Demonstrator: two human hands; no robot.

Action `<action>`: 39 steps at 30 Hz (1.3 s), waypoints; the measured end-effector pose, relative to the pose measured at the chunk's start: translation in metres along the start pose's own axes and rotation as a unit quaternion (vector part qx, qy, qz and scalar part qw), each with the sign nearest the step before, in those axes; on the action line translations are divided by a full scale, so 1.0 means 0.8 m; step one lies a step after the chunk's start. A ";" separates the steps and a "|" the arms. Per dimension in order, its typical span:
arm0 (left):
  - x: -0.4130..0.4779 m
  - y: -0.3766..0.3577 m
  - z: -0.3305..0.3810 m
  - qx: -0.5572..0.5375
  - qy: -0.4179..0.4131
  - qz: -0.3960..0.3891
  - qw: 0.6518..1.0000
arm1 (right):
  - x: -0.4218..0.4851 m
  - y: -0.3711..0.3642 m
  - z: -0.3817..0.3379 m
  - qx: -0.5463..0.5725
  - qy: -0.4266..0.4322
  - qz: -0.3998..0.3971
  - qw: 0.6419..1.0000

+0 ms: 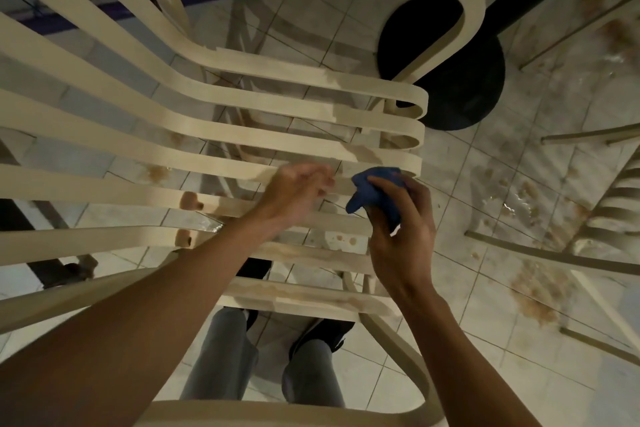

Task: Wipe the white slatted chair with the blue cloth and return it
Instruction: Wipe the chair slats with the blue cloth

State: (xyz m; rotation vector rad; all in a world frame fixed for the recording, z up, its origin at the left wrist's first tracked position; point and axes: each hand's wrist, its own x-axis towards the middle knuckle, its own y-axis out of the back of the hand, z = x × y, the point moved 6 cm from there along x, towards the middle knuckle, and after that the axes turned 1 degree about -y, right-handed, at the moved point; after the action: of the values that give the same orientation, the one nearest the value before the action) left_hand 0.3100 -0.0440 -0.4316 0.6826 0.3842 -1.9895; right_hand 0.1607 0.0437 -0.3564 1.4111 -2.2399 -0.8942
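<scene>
The white slatted chair [214, 130] fills the head view from the left, its curved slats running to the right front edge. Brown smears mark several slats near the front. My left hand [298, 194] curls its fingers round one slat in the middle of the seat. Just to its right, my right hand [401, 236] grips the bunched blue cloth [375, 192], which lies against the slat near the chair's front edge.
A black round table base [460, 80] and its dark post stand beyond the chair on the tiled floor [502, 184], which is stained brown at the right. Parts of other slatted chairs [609, 204] show at the right. My legs and dark shoes [322, 333] are below the seat.
</scene>
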 end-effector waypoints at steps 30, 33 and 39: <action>0.063 0.201 -0.055 0.658 -0.064 0.001 0.750 | 0.001 -0.220 -0.002 -0.375 0.122 -0.282 0.875; 0.063 0.201 -0.054 0.657 -0.055 0.001 0.752 | -0.001 -0.225 0.000 -0.372 0.134 -0.295 0.870; 0.060 0.198 -0.050 0.656 -0.054 0.003 0.753 | 0.009 -0.166 0.035 -0.393 0.112 -0.280 0.869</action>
State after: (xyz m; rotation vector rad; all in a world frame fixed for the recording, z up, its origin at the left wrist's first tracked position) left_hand 0.4424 -0.1338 -0.4905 1.3561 -1.2472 -2.0557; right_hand 0.2306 0.0054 -0.4664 1.6099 -1.0467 -1.4986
